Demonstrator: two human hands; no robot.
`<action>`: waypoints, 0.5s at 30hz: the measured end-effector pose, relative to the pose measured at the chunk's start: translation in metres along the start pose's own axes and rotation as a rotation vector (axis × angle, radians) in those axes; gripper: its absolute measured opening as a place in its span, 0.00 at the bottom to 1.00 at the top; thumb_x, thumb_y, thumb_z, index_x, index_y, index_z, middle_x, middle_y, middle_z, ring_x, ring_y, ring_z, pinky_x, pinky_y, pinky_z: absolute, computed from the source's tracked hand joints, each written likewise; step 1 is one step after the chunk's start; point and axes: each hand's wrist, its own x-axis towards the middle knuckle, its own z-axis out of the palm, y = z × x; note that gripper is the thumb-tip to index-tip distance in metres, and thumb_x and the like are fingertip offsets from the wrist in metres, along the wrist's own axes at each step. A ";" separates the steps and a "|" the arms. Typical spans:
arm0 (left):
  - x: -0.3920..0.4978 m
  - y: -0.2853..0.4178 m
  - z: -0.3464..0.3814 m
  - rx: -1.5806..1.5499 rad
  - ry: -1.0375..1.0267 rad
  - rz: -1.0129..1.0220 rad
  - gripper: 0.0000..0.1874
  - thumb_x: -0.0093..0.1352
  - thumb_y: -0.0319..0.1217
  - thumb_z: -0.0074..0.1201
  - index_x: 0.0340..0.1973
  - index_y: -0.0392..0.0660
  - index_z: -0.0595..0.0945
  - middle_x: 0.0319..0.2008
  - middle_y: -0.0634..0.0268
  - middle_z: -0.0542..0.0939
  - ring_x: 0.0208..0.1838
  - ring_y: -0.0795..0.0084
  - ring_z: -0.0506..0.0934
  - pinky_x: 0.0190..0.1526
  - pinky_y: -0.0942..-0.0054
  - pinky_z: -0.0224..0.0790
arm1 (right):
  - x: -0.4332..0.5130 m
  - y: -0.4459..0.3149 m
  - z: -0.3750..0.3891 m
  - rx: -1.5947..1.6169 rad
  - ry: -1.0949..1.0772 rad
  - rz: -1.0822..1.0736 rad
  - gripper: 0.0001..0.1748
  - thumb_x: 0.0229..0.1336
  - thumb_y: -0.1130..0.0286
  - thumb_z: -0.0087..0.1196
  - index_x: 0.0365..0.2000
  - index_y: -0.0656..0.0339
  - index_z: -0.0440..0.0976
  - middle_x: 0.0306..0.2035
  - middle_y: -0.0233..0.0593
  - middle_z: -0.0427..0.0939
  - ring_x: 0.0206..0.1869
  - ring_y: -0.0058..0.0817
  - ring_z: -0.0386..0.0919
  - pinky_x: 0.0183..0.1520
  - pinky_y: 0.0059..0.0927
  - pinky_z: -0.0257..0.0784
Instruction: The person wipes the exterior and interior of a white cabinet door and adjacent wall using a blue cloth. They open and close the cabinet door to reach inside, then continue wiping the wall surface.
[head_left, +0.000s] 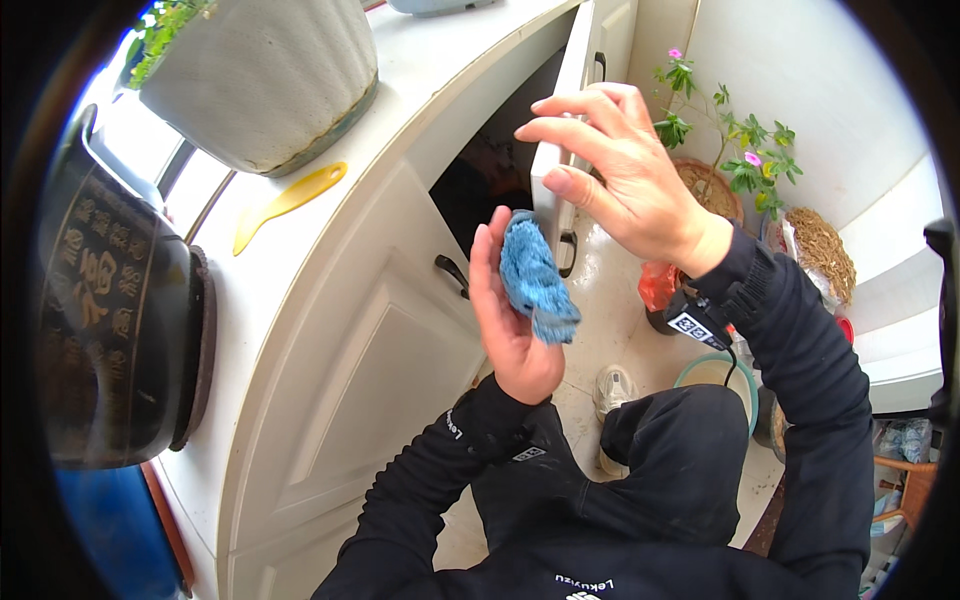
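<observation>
A folded blue cloth (531, 268) rests against the palm and fingers of my left hand (517, 337), below the edge of the open white cabinet door (564, 150). My right hand (611, 161) is raised at that door's upper part with its fingers spread and nothing in them; whether it touches the door, I cannot tell. Behind the door, the cabinet interior (487, 176) is dark, and its contents are hard to make out. A black handle (568, 253) sits on the open door, and another handle (451, 274) is on the shut door (360, 352) to the left.
On the white countertop (300, 240) stand a grey plant pot (262, 82) and a black pot (112, 315) bearing writing, with a yellow scraper (289, 206) between them. A flowering plant (742, 150), a red plastic bag (657, 285) and a green-rimmed basin (720, 371) occupy the floor at right.
</observation>
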 end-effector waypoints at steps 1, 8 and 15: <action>0.002 0.000 -0.005 0.088 -0.020 0.047 0.34 0.78 0.22 0.47 0.78 0.36 0.57 0.80 0.48 0.58 0.78 0.55 0.64 0.77 0.58 0.58 | 0.003 0.000 0.002 0.012 0.010 0.000 0.23 0.72 0.49 0.57 0.55 0.53 0.82 0.60 0.40 0.78 0.64 0.49 0.65 0.71 0.47 0.61; 0.008 -0.008 -0.030 0.217 -0.079 0.084 0.32 0.77 0.22 0.51 0.76 0.33 0.62 0.74 0.52 0.58 0.74 0.60 0.67 0.74 0.62 0.60 | 0.018 0.004 0.023 0.073 -0.071 -0.029 0.24 0.76 0.58 0.53 0.66 0.53 0.76 0.69 0.38 0.73 0.71 0.48 0.61 0.75 0.46 0.60; 0.027 -0.023 -0.033 0.371 -0.095 -0.039 0.29 0.80 0.26 0.52 0.75 0.38 0.65 0.71 0.49 0.62 0.71 0.54 0.67 0.73 0.59 0.58 | -0.007 0.000 0.032 0.679 -0.001 0.321 0.31 0.76 0.56 0.55 0.73 0.55 0.67 0.71 0.43 0.71 0.69 0.39 0.71 0.73 0.42 0.66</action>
